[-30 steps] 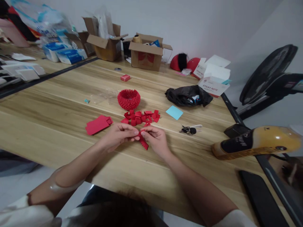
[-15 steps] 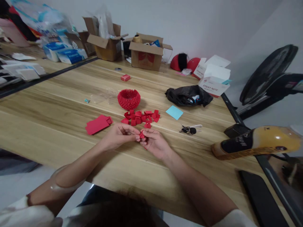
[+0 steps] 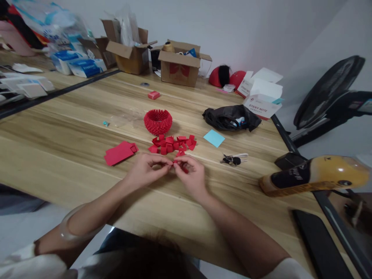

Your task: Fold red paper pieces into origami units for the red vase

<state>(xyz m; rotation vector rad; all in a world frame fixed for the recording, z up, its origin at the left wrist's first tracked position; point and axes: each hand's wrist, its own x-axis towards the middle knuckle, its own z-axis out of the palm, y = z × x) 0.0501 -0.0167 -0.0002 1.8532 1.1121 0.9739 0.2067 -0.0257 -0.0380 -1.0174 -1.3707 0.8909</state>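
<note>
Between the fingertips of both hands is a small piece of red paper [image 3: 174, 163], mostly hidden by the fingers. My left hand [image 3: 148, 169] pinches its left side, thumb against forefinger. From the right, my right hand [image 3: 191, 173] grips it, with a bit of red showing under the curled fingers. Just beyond the fingertips lies a loose pile of folded red paper pieces [image 3: 170, 147]. Behind the pile stands a round red paper bowl [image 3: 158, 122] built of many folded pieces. Flat red paper sheets [image 3: 120, 153] lie left of my left hand.
A blue paper square [image 3: 214, 138], keys [image 3: 234, 159] and a black bag [image 3: 229, 118] lie to the right. Farther right are a yellow-capped bottle [image 3: 314, 175], a black phone-like slab [image 3: 321, 242] and a fan [image 3: 328, 93]. Cardboard boxes [image 3: 178, 71] line the wall.
Both hands have turned slightly about the red paper, so less of it shows now. My right hand's fingers have curled further in. Things on the table stay in place.
</note>
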